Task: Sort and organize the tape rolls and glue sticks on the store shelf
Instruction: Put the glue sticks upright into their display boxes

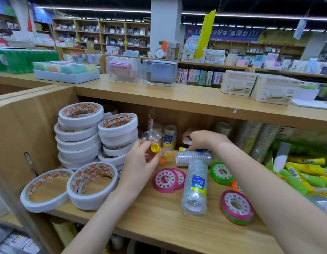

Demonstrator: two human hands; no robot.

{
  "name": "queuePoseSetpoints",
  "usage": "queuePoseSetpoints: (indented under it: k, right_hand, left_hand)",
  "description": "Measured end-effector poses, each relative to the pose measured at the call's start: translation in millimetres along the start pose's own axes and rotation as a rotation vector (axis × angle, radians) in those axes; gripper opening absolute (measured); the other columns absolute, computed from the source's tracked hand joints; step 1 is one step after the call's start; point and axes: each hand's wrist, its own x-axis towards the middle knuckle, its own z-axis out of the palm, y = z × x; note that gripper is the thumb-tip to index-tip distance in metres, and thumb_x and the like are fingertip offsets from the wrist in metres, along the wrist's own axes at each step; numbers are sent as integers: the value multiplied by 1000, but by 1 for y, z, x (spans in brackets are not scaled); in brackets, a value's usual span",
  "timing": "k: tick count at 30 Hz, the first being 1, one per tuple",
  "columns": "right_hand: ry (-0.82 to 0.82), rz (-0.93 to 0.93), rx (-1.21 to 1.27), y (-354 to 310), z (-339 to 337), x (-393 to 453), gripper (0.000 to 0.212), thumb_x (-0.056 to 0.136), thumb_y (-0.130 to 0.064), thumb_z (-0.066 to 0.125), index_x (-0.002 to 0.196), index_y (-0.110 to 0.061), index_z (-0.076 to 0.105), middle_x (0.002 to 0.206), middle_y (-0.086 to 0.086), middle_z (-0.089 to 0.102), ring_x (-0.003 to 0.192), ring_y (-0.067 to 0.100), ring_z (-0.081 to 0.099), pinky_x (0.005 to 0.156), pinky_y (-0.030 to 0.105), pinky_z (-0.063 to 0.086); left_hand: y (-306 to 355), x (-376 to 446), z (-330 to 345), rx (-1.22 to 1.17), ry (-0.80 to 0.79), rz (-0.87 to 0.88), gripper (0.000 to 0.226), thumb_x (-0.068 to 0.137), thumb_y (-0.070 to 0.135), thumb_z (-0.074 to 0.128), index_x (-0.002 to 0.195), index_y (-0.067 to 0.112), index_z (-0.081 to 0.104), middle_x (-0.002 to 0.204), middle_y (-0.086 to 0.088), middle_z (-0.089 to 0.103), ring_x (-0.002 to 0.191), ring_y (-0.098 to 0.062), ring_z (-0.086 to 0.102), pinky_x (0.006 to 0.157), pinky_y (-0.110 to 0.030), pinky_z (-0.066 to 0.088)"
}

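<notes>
Left hand (140,158) holds a glue stick (159,150) (yellow-capped) over the shelf (159,217).

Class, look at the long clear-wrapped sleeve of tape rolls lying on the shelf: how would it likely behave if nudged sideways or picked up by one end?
The sleeve of tape rolls lies on its round side, so a sideways nudge would probably roll it. Its glossy wrap looks slippery. Lifted by one end, the stacked rolls might sag.

Left hand (140,158) around a yellow-capped glue stick (159,150), right hand (203,140) on another (183,149).
</notes>
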Motion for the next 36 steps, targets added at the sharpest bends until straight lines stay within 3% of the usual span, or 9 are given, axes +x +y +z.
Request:
queuePoseSetpoints:
  k: [3, 8, 12, 17, 21, 26, 28, 32, 36]
  right_hand:
    - [209, -60, 141, 1, -6, -16, 29, 85, -30, 62, 69, -17, 42, 68, -6, 43, 62, 11, 44, 49, 24, 30]
    - [587, -297, 279, 23, 5, -86, 20, 75, -15, 66, 94, -15, 59, 82, 2, 54, 74, 17, 52, 64, 28, 40]
    - [724, -132, 334, 68, 23, -153, 15, 74, -11, 64, 86, -12, 55, 74, 1, 48, 65, 6, 45, 57, 19, 31]
    - [717, 87, 368, 143, 25, -204, 18, 81, -15, 61, 93, -3, 54, 70, 7, 47, 55, 11, 45, 54, 24, 32]
    - [672, 100, 102, 204, 13, -197, 48, 71, -34, 50, 103, 2, 56, 86, 16, 45, 82, 35, 51, 69, 36, 34]
    - [379, -5, -235, 233, 15, -152, 49, 93, -33, 50, 137, -16, 35, 122, 14, 43, 114, 30, 44, 88, 37, 39]
    - [325, -48, -240, 238, 14, -146, 52, 94, -37, 48, 140, -20, 32, 118, 12, 43, 112, 30, 46, 85, 34, 37]
    - [454, -154, -66, 267, 11, -157, 39, 91, -34, 55, 129, -25, 49, 90, -2, 33, 92, 21, 45, 71, 28, 30]
    - [468, -195, 64, 284, 11, -168, 34, 89, -28, 60, 122, -25, 53, 94, 4, 53, 89, 17, 48, 79, 34, 41]
  left_hand:
    - [2, -1, -3, -79, 19, 12, 11, 84, 13, 67, 90, 21, 62, 87, 9, 53, 84, -3, 58, 70, -11, 47]
    - [19, -5, -7, -176, 10, 71, 14, 83, 15, 67, 97, 18, 65, 94, 3, 56, 89, -4, 60, 73, -10, 48]
    - [46, -5, 13, -137, -119, 218, 20, 84, 13, 67, 103, 18, 66, 98, 5, 53, 89, -4, 59, 81, -15, 48]
    - [80, -7, 54, -122, -233, 322, 24, 85, 5, 62, 104, 19, 65, 101, 4, 50, 88, -5, 54, 82, -24, 48]
    - [102, -7, 92, -97, -276, 363, 30, 82, -6, 58, 102, 14, 66, 103, -2, 50, 90, -4, 53, 84, -22, 48]
    - [138, -6, 148, -51, -246, 366, 36, 77, -12, 51, 97, 13, 68, 102, -2, 49, 89, -13, 55, 78, -27, 50]
    - [149, -5, 168, -15, -255, 348, 33, 80, -9, 54, 99, 14, 68, 103, 0, 47, 91, -17, 56, 81, -31, 50]
    - [161, -4, 194, 23, -276, 291, 35, 79, -10, 56, 101, 15, 69, 100, -3, 45, 87, -25, 58, 84, -39, 51]
    - [162, -11, 218, 87, -339, 273, 30, 82, -2, 60, 108, 13, 67, 100, -2, 42, 87, -23, 57, 86, -39, 49]
